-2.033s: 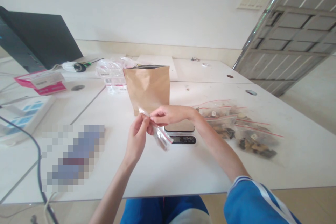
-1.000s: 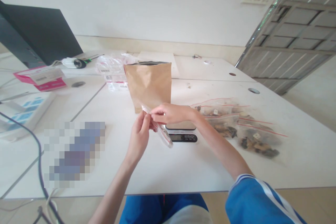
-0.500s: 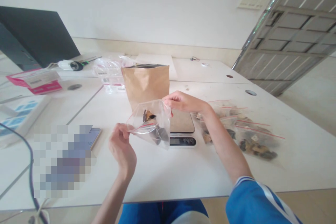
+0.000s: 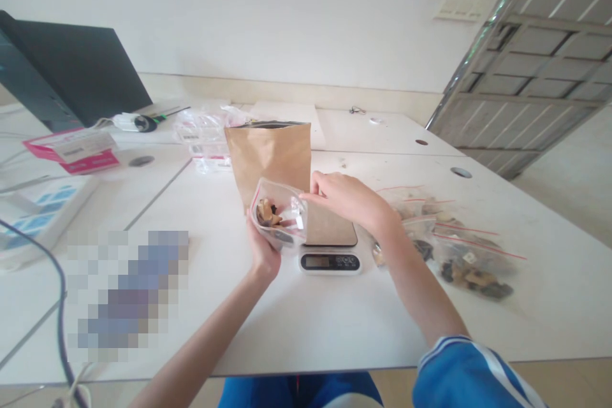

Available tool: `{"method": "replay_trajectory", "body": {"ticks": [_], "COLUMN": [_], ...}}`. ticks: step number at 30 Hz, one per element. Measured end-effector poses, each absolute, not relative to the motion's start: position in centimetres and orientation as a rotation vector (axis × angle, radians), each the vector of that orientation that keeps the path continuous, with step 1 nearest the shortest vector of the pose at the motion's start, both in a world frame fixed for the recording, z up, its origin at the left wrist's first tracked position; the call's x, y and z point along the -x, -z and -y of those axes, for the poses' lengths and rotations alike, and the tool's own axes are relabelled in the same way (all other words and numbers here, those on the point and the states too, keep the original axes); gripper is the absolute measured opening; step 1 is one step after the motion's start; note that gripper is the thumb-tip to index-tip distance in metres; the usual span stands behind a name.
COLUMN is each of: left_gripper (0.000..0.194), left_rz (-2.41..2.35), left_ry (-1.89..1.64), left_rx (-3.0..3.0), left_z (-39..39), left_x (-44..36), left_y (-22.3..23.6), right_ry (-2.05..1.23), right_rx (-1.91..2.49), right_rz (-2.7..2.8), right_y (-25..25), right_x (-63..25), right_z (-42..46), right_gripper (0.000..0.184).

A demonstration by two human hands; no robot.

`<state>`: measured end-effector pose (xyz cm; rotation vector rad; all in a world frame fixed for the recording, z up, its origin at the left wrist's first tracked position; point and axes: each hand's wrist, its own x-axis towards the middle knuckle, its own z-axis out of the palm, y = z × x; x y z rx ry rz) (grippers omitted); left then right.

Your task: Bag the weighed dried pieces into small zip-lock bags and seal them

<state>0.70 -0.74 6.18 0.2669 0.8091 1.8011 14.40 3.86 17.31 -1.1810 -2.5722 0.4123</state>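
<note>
A clear zip bag (image 4: 302,239) is tilted with its mouth open toward me, and dried brown-and-black pieces (image 4: 269,212) that look like fungus lie inside. My left hand (image 4: 264,254) is wrapped round the bag from below and behind, its fingers partly showing through the plastic. At the bag's right edge, the fingers of my right hand (image 4: 342,199) are closed in a pinch on the rim. Just behind stands an upright brown paper pouch (image 4: 270,152), open at the top. Below my right hand is a kitchen scale (image 4: 331,262), its plate partly covered.
Several filled zip bags (image 4: 478,268) lie to the right, by my right forearm. On the left are a pixelated patch, a white-and-blue power strip (image 4: 48,213) and a dark cable (image 4: 61,306). Farther back are a pink box (image 4: 76,150), plastic-wrapped packs (image 4: 205,140) and a monitor (image 4: 86,70).
My left hand has moved from the bag's left edge to beneath it, drawing it closer to the pouch. The bag's mouth now gapes toward me, and the scale's display is uncovered.
</note>
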Motion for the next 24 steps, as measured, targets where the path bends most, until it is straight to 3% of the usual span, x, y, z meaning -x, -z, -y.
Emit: {"method": "replay_trajectory", "body": {"ticks": [4,7,10,13,18,24], "left_gripper": [0.042,0.037,0.03,0.026,0.028,0.03], "left_rz": [-0.852,-0.843,-0.832,-0.825,-0.82,-0.825], "left_ry": [-1.779,-1.869,-1.933,-1.95,-1.934,-1.866], "left_rx": [-0.275,-0.261,-0.26,-0.272,-0.271,-0.221], "left_z": [-0.4,-0.5,-0.3,0.0,0.0,-0.3], "left_x": [-0.8,-1.4,-2.1,-2.5,-2.5,-1.9], "left_y": [-4.8,-3.9,-3.3,-3.0,-3.0,-2.6], "right_ry": [-0.496,-0.516,-0.364,-0.264,-0.177,-0.273], "right_rx": [0.841,0.664,0.688,0.707,0.699,0.75], "right_rz": [2.595,2.842,2.997,3.068,3.17,3.109], "right_y": [-18.4,-16.9,-14.8,-13.8,-13.8,-12.3], "right_x": [-14.0,-12.2,-10.6,-9.7,-9.4,-9.2], "right_z": [-1.5,-1.5,-2.0,-2.4,-2.5,-2.6], "right_gripper": [0.015,0.017,0.015,0.028,0.017,0.046]}}
